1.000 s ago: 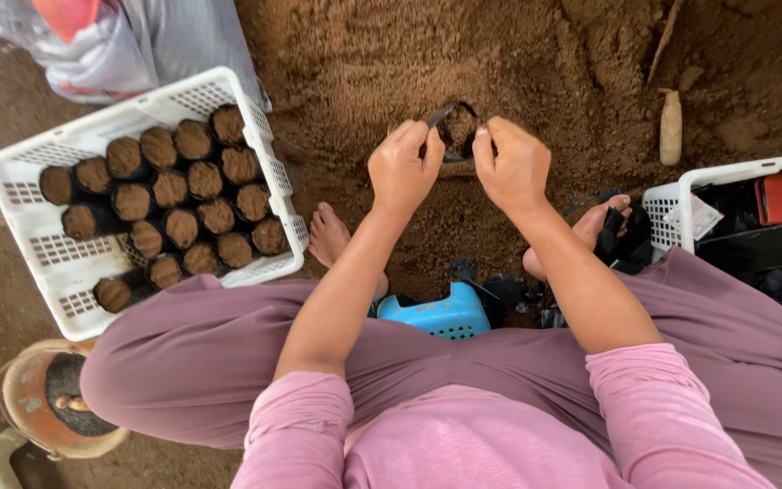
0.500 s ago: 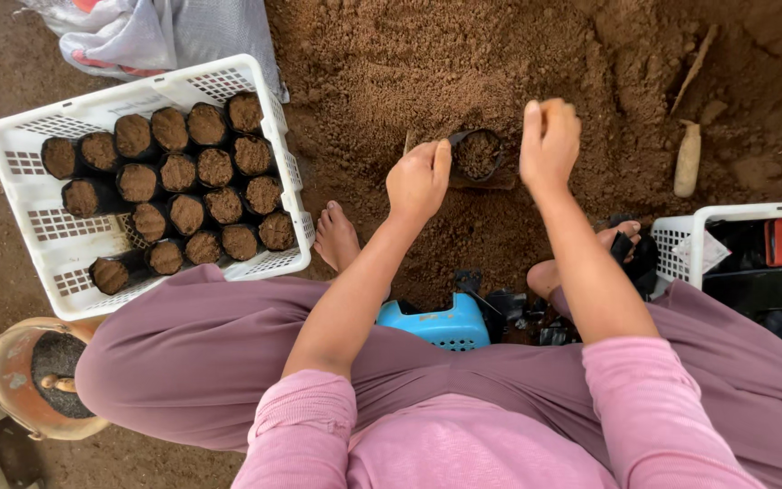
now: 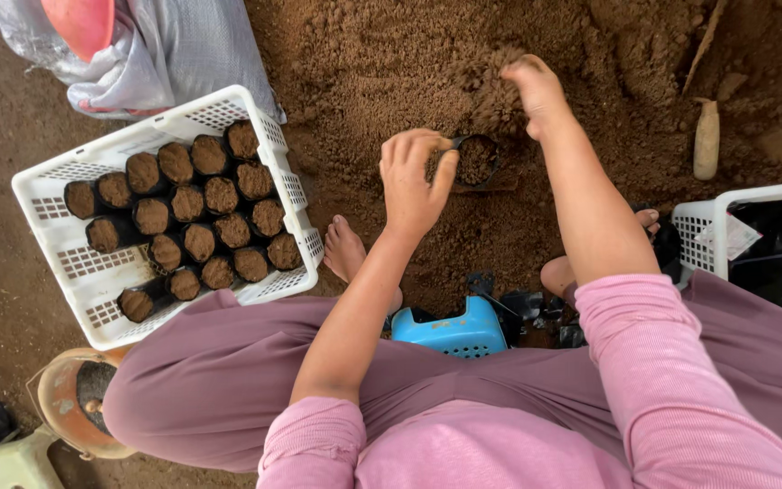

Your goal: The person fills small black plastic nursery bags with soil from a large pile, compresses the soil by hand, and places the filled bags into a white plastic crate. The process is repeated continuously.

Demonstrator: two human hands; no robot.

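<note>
My left hand (image 3: 414,181) grips the rim of a small black nursery bag (image 3: 477,161) that stands partly filled with soil on the soil heap (image 3: 391,63). My right hand (image 3: 531,86) is closed around a clump of loose soil (image 3: 495,95) just above and beyond the bag's mouth. Both forearms reach forward from pink sleeves over purple trousers. My bare feet rest at the near edge of the heap.
A white plastic crate (image 3: 92,290) at left holds several soil-filled black bags (image 3: 201,222). Another white crate (image 3: 726,226) is at right. A blue stool (image 3: 454,330) sits under me. A grey sack (image 3: 165,50) lies at top left, a wooden handle (image 3: 706,136) at right.
The bag has gone from being held open in both hands down onto the soil. My right hand left it, reached into the heap and scooped up soil.
</note>
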